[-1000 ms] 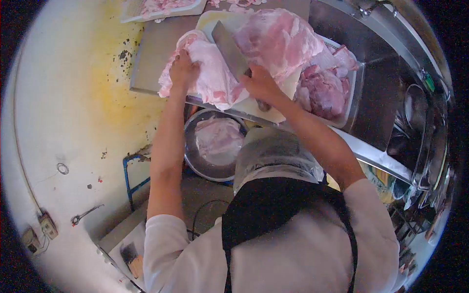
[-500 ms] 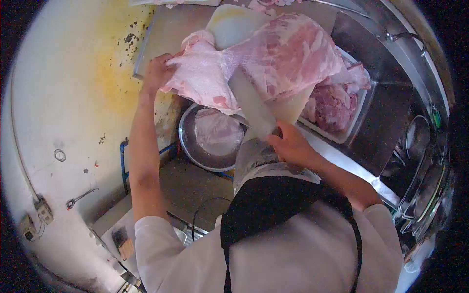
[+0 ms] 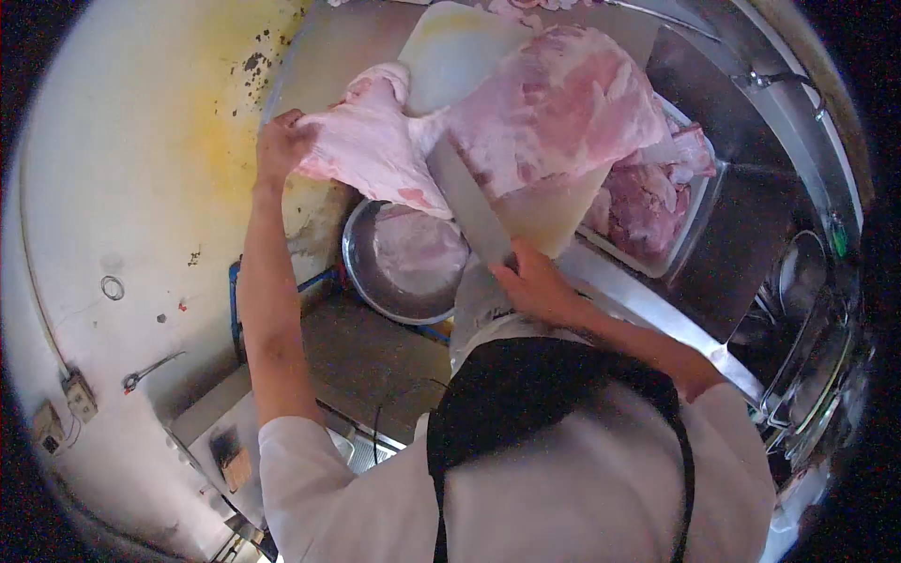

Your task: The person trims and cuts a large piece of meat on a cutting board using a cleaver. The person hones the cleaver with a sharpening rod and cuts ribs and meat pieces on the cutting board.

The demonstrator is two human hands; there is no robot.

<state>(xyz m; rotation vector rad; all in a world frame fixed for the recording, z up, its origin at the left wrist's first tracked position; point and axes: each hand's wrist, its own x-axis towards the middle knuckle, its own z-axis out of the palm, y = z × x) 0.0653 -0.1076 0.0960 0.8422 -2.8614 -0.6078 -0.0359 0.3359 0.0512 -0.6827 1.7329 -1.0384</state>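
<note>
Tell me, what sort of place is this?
Probably a butchery or commercial kitchen: a large piece of raw meat lies on a cutting board, and the right hand holds a broad-bladed knife.

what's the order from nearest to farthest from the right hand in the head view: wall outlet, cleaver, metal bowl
From the right hand:
1. Cleaver, held in the hand itself
2. Metal bowl, to the hand's left
3. Wall outlet, at the picture's far left
</note>
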